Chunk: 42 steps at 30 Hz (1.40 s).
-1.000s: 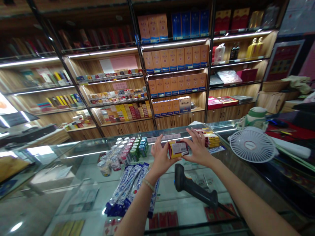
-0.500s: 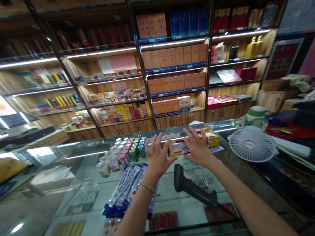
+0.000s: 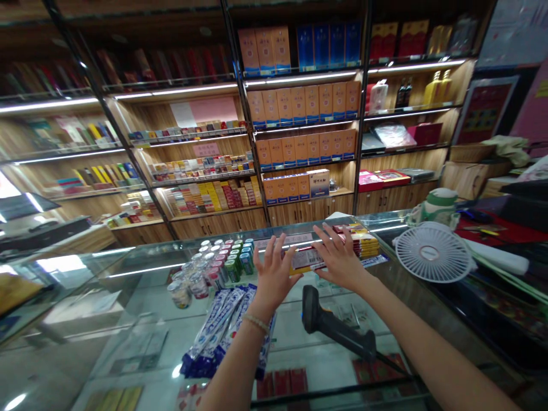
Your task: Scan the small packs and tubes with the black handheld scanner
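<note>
Both my hands are stretched out over the glass counter with fingers apart. My left hand (image 3: 274,274), a beaded bracelet at its wrist, is beside the left end of a yellow and dark-red packet (image 3: 305,258) with a pale label. At the packet's right end is my right hand (image 3: 341,261), partly covering it. Whether the fingers touch the packet I cannot tell. Behind and right of my right hand lies a stack of yellow packs (image 3: 367,246). A black handheld barcode scanner (image 3: 338,328) lies between my forearms. Long blue-and-white sachets (image 3: 222,325) are partly hidden by my left forearm.
Several small tubs and canisters (image 3: 233,268) stand in rows left of my left hand. On the right are a white round fan (image 3: 430,253) and a green-and-white jug (image 3: 439,206). Shelves of boxed goods (image 3: 306,148) line the wall behind the glass counter (image 3: 141,308).
My right hand has shifted slightly left, closer to my left hand and further over the packet. The view has turned a little. The scanner and sachets lie where they were.
</note>
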Motion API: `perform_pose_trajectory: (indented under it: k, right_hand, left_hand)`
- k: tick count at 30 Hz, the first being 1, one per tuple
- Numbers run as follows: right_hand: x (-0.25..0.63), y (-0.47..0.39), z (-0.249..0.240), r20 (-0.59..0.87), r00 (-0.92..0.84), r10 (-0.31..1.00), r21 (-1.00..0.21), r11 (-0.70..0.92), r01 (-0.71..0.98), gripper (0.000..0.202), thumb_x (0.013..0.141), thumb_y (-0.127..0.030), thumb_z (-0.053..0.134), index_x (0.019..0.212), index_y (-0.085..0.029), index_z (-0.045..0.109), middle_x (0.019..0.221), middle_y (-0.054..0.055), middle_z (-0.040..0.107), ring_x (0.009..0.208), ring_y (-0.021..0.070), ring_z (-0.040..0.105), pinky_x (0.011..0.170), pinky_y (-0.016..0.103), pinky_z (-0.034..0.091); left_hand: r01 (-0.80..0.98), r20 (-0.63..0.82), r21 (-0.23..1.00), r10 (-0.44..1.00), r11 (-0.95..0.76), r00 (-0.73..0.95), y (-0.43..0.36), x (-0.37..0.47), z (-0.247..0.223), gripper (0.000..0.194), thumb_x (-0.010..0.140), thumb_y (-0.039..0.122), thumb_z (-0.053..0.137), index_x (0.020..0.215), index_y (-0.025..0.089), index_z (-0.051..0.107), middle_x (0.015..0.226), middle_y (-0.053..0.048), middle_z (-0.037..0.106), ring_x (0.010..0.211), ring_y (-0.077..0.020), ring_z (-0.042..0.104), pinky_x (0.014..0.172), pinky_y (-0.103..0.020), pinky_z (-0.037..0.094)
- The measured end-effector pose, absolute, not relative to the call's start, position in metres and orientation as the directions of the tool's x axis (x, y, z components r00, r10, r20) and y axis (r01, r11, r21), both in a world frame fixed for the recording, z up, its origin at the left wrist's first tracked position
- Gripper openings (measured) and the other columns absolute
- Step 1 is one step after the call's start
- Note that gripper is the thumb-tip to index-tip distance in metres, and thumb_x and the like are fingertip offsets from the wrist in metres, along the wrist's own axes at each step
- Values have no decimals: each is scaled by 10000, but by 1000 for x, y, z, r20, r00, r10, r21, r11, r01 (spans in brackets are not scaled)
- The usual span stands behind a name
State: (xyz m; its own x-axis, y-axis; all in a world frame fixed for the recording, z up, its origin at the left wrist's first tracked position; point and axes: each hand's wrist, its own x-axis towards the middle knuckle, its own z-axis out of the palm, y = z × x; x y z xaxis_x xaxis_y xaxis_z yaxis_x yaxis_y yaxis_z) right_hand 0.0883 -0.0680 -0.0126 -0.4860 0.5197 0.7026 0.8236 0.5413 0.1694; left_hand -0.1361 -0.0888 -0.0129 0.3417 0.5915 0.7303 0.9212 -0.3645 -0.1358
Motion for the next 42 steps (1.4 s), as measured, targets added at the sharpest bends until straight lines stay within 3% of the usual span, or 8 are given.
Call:
perform_pose_trajectory:
  k: [7, 12, 17, 23, 29, 37, 42]
  right_hand:
    - [87, -78, 3, 649, -524, 552, 216, 527, 822, 751, 840, -524, 714, 1469, -190, 477, 1667, 156, 263, 1548, 358, 159, 1236, 641, 4]
    - [92, -102, 1, 687, -378, 621, 109, 426, 898, 741, 932, -531, 587, 1563, -218, 356, 1680, 167, 215, 1554, 369, 137, 1220, 652, 77]
    - [89, -136, -7, 636, -353, 686, 62, 411, 910, 662, 948, -581, 521, 1503, -225, 462, 1672, 163, 244, 1547, 384, 165, 1217, 662, 90]
    - [75, -179, -46, 589, -342, 733, 48, 390, 919, 714, 834, -690, 604, 1363, -212, 587, 1636, 176, 323, 1524, 422, 216, 1179, 706, 180]
    - [62, -190, -80, 599, -250, 761, -22, 328, 944, 496, 815, -597, 690, 1141, -225, 652, 1601, 193, 383, 1484, 420, 323, 1127, 722, 262]
    - [62, -188, -85, 612, -257, 748, -54, 364, 930, 283, 810, -438, 711, 1008, -241, 664, 1575, 173, 433, 1458, 422, 371, 1098, 713, 326]
    - [66, -193, -74, 616, -180, 767, -224, 390, 893, 285, 788, -294, 659, 1067, -237, 662, 1535, 140, 497, 1357, 367, 520, 1019, 544, 493]
  left_hand:
    - [923, 768, -88, 564, -376, 303, -92, -144, -12, 677, 715, 533, 821, 1316, 282, 633, 1581, -156, 444, 1487, -386, 334, 1227, -629, 19]
    - [928, 771, -52, 576, -368, 271, -91, -148, -13, 663, 716, 514, 829, 1318, 309, 641, 1590, -158, 428, 1484, -391, 337, 1217, -637, 26]
    - [933, 753, -32, 605, -358, 259, -87, -150, -15, 722, 663, 488, 876, 1330, 353, 635, 1617, -146, 386, 1489, -402, 321, 1202, -651, 50]
    - [938, 747, -15, 620, -346, 241, -85, -150, -18, 731, 660, 492, 877, 1338, 373, 630, 1628, -128, 368, 1489, -399, 315, 1204, -647, 58]
    - [934, 746, 1, 623, -356, 237, -87, -151, -18, 736, 651, 486, 886, 1332, 366, 634, 1622, -144, 372, 1490, -404, 313, 1197, -663, 75]
    - [935, 745, 16, 628, -355, 226, -90, -151, -16, 753, 642, 488, 896, 1336, 366, 631, 1616, -153, 380, 1486, -399, 325, 1197, -655, 81]
    - [935, 752, 19, 622, -353, 219, -88, -151, -17, 767, 631, 491, 903, 1337, 365, 630, 1620, -150, 376, 1487, -394, 327, 1204, -646, 69]
